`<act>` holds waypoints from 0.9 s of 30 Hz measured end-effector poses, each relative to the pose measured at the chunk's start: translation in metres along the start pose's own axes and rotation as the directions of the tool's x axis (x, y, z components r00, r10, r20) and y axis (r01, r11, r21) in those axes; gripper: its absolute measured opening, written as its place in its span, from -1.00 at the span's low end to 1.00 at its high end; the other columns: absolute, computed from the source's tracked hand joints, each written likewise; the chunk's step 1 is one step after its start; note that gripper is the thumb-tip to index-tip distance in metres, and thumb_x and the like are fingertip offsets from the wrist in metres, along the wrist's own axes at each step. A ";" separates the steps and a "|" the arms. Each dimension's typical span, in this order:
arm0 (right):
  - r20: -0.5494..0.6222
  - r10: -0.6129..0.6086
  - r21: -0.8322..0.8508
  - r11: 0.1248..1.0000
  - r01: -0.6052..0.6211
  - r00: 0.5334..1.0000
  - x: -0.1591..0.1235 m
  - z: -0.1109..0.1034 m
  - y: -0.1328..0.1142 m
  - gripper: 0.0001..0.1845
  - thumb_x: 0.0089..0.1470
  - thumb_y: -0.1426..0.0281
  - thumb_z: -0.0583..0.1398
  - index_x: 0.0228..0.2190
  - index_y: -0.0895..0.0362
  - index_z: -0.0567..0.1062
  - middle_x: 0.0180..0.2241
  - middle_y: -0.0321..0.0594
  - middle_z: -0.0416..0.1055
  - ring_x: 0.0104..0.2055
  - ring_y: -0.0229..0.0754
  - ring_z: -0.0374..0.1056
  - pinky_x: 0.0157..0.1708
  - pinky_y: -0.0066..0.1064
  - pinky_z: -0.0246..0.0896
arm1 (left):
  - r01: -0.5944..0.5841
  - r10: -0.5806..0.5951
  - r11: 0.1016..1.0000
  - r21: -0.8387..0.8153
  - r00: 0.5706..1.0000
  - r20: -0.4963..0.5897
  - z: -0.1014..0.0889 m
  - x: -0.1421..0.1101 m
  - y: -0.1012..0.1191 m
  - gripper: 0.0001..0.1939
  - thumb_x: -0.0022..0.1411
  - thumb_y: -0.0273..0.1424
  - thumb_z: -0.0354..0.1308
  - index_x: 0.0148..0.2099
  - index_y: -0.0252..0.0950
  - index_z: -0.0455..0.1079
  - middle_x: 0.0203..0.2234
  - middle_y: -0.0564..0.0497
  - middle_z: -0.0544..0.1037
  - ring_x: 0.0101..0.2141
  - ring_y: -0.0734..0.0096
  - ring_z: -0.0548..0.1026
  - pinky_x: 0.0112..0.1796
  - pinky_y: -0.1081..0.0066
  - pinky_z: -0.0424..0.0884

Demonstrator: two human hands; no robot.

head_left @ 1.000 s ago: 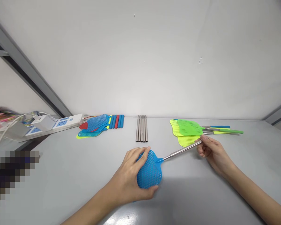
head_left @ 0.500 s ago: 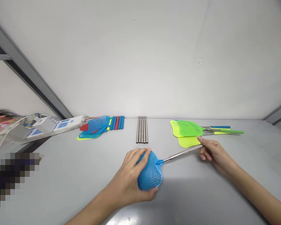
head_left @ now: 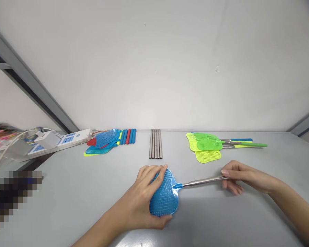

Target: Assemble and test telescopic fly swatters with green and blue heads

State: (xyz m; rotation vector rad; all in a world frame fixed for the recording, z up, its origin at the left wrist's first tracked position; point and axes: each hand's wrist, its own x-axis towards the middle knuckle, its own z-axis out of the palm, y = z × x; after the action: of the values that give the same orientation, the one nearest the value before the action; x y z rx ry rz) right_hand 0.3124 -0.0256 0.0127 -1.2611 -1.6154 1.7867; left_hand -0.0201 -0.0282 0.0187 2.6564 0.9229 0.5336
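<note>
My left hand grips a blue mesh fly swatter head, fingers over the top edge and thumb at the bottom. A metal rod is joined to the neck of this head and points to the right. The rod's far end is pinched between the thumb and fingers of my right hand, which cover its tip. No coloured grip shows on the visible part of the rod. Beyond my right hand lie several fly swatters with handles, the uppermost a green fly swatter.
Several metal rods lie side by side at the back middle. Left of them are coloured handle grips and stacked swatter heads. A white power strip with chargers runs along the left. A wall rises behind the grey table.
My right hand has swung the rod's end downward, toward me, so the rod lies closer to level. The blue head has tilted with it, still in my left hand.
</note>
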 end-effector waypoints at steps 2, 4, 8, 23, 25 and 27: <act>0.028 0.002 0.016 1.000 -0.003 1.000 0.003 0.004 -0.001 -0.62 0.07 0.19 0.10 -0.47 0.25 0.50 -0.64 -0.20 0.40 -0.69 -0.36 0.16 -0.64 -0.50 0.02 | 0.003 -0.003 1.000 0.003 1.000 0.011 0.000 0.000 0.000 -0.02 -0.14 -0.29 0.22 0.25 -0.22 -0.25 0.05 -0.18 0.13 0.02 -0.03 0.08 -0.02 0.00 0.10; 0.031 -0.021 0.035 0.999 0.020 0.999 0.005 0.007 -0.002 -0.62 0.06 0.20 0.10 -0.53 0.25 0.48 -0.60 -0.18 0.43 -0.69 -0.37 0.16 -0.62 -0.49 0.02 | -0.004 0.004 1.000 0.010 1.000 0.010 -0.001 0.000 0.000 -0.03 -0.13 -0.29 0.21 0.25 -0.21 -0.25 0.05 -0.18 0.14 0.02 -0.02 0.08 -0.02 0.00 0.09; 0.035 -0.033 0.089 0.996 0.030 0.999 0.007 0.008 0.000 -0.62 0.06 0.21 0.11 -0.60 0.24 0.44 -0.62 -0.18 0.44 -0.70 -0.38 0.15 -0.65 -0.51 -0.03 | -0.006 0.006 1.000 0.015 1.000 -0.011 -0.001 0.000 -0.001 -0.06 -0.13 -0.30 0.20 0.25 -0.25 -0.20 0.05 -0.17 0.14 0.03 0.00 0.07 0.00 0.03 0.09; -0.098 -0.048 0.149 0.987 0.063 0.994 0.006 0.005 0.000 -0.62 0.02 0.23 0.15 -0.65 0.23 0.48 -0.72 -0.25 0.34 -0.73 -0.40 0.06 -0.62 -0.48 0.03 | 0.228 -0.263 0.959 -0.169 0.937 -0.229 -0.005 0.000 -0.010 -0.12 0.01 -0.08 0.16 0.26 -0.09 -0.22 0.22 -0.10 -0.14 0.18 -0.03 -0.17 0.07 -0.09 -0.21; -0.095 -0.053 0.162 0.984 0.068 0.994 0.006 0.005 0.000 -0.65 0.02 0.23 0.16 -0.61 0.23 0.50 -0.72 -0.25 0.34 -0.72 -0.40 0.06 -0.63 -0.49 0.03 | 0.311 -0.462 0.841 -0.443 0.839 -0.288 -0.006 0.003 -0.014 -0.21 0.09 -0.14 0.11 0.26 -0.11 -0.22 0.23 -0.07 -0.13 0.18 0.08 -0.13 0.09 0.00 -0.11; -0.090 -0.056 0.180 0.981 0.072 0.994 0.007 0.006 0.002 -0.69 0.01 0.23 0.17 -0.50 0.23 0.53 -0.73 -0.27 0.33 -0.73 -0.39 0.07 -0.65 -0.50 0.03 | 0.320 -0.622 0.552 -0.770 0.773 -0.125 -0.007 0.006 -0.016 -0.29 0.14 -0.16 0.06 0.25 -0.16 -0.16 0.19 -0.10 0.01 0.15 0.13 0.03 0.06 0.10 0.07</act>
State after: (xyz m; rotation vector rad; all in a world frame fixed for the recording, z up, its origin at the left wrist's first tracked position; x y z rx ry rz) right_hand 0.3045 -0.0236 0.0079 -1.1709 -1.3947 1.7730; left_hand -0.0270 -0.0109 0.0204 1.5049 1.1851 1.0413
